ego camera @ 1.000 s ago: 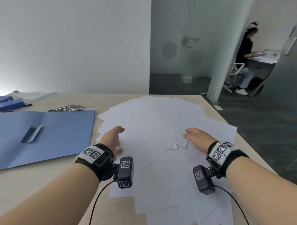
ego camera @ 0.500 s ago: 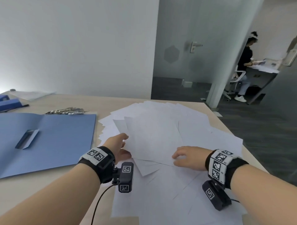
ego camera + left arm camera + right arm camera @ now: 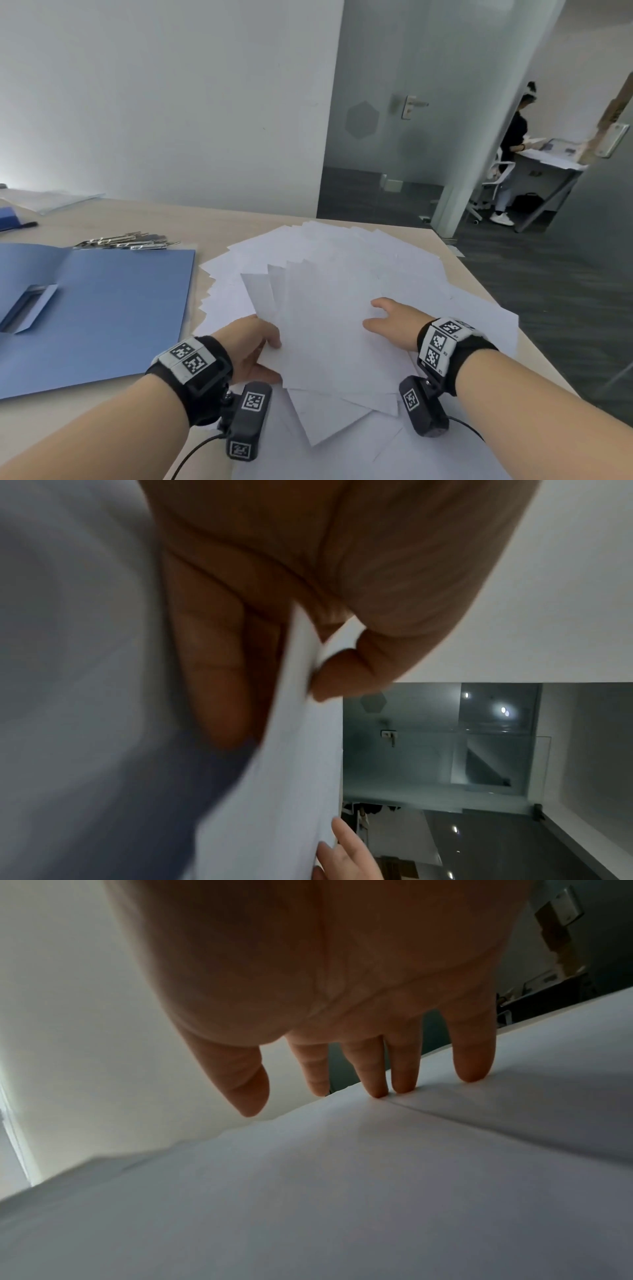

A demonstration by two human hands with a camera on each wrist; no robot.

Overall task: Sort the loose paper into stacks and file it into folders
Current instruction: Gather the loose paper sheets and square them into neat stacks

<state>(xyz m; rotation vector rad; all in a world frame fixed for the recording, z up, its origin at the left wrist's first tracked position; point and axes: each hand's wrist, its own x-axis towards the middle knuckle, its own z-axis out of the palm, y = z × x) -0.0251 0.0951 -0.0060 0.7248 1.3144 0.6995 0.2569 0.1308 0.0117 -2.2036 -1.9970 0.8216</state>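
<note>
Left hand (image 3: 255,346): we see its grip pinching a fanned sheaf (image 3: 329,329) at the sheaf's left edge, lower centre of the head view; in the left wrist view the thumb (image 3: 346,674) lies over the paper and the fingers (image 3: 205,669) under it.
Right hand (image 3: 394,322): we find it flat on the sheaf's right side, right of centre; its grip is wide, with straight fingertips (image 3: 404,1080) touching the paper and nothing held.
Sheaf: several white sheets spread like a fan, lying above the loose pile.
Pile (image 3: 342,253): white sheets scattered over the middle and lower right of the surface (image 3: 239,219), under both hands.
Folder (image 3: 102,315): blue, lying open and flat at the left of the frame, just beside the pile.
Clips (image 3: 130,240): a row of metal pieces at the folder's far edge, upper left.
Background: a person (image 3: 513,150) sits at a desk at the upper right, past a glass wall.
</note>
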